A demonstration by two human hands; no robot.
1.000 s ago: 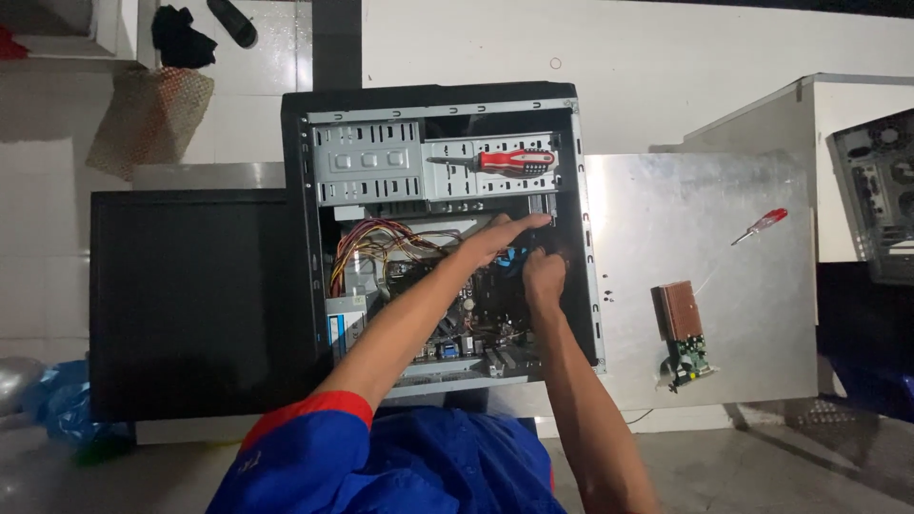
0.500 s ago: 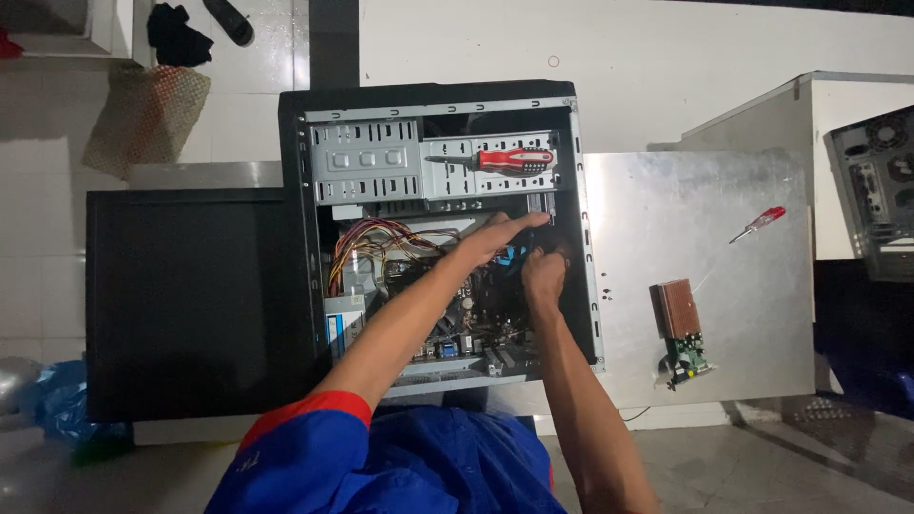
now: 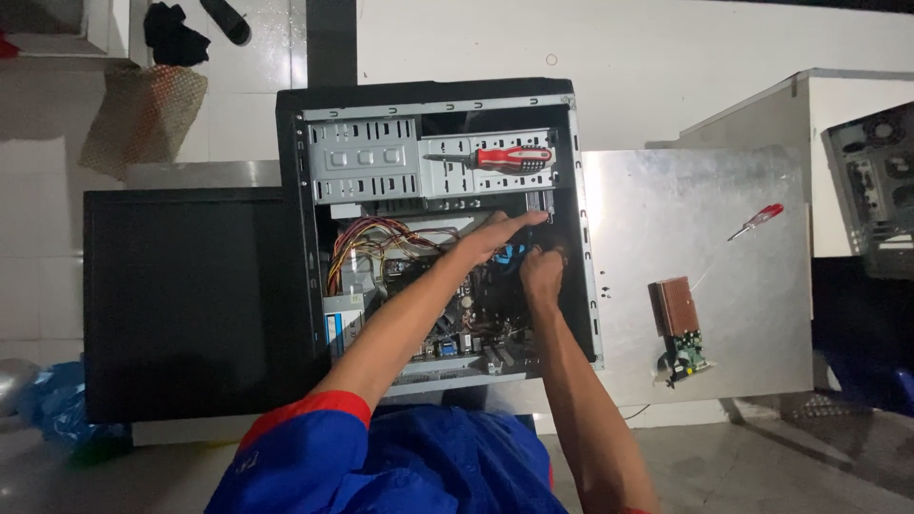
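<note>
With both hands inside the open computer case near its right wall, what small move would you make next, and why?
Probably hold the left hand steady and work the right hand at the blue part between them. Both hands meet there, deep in the case, and the red screwdriver lies unused on the drive bay. What the fingers grip is too dark to tell.

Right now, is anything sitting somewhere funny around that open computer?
Yes. A red-handled screwdriver lies loose on the metal drive cage inside the open computer case. The left hand and right hand reach in just below it. A circuit card with a copper heatsink lies out on the side panel.
</note>
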